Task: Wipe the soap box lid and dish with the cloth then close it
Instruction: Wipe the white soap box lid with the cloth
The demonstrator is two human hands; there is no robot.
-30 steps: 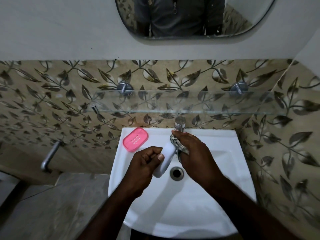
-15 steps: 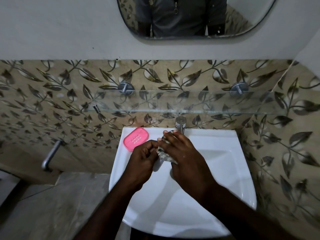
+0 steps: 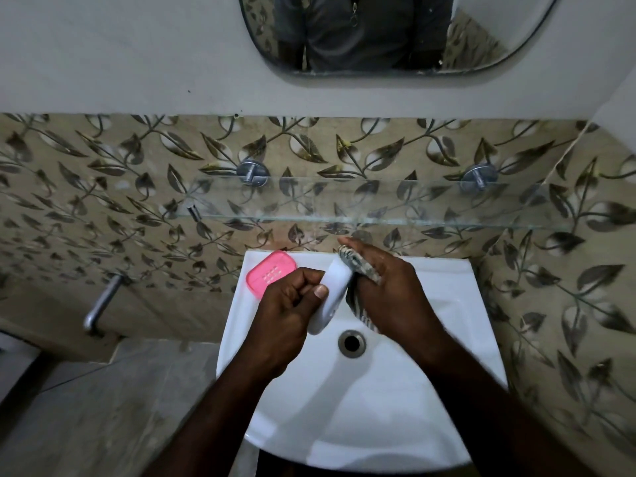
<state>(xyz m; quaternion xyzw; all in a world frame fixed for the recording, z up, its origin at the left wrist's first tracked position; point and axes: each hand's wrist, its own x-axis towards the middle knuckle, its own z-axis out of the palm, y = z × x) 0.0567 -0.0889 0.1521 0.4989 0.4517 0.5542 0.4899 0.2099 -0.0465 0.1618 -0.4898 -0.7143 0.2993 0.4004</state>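
My left hand (image 3: 287,306) grips the white soap box lid (image 3: 332,297), held on edge above the sink bowl. My right hand (image 3: 389,290) presses a striped grey cloth (image 3: 361,266) against the lid's right side, fingers wrapped around the cloth. The pink soap dish (image 3: 270,274), with small drain holes, lies on the back left corner of the white sink (image 3: 447,304), just left of my left hand and apart from it.
The drain (image 3: 351,342) sits below my hands in the bowl. A glass shelf (image 3: 378,204) on two metal mounts spans the leaf-patterned tiled wall above the sink. A mirror (image 3: 378,36) hangs higher up. A metal tap (image 3: 103,304) juts from the left wall. The sink's own tap is hidden behind my right hand.
My right hand with the cloth has slid back to the right along the lid, uncovering its white surface again. The pink dish has not moved.
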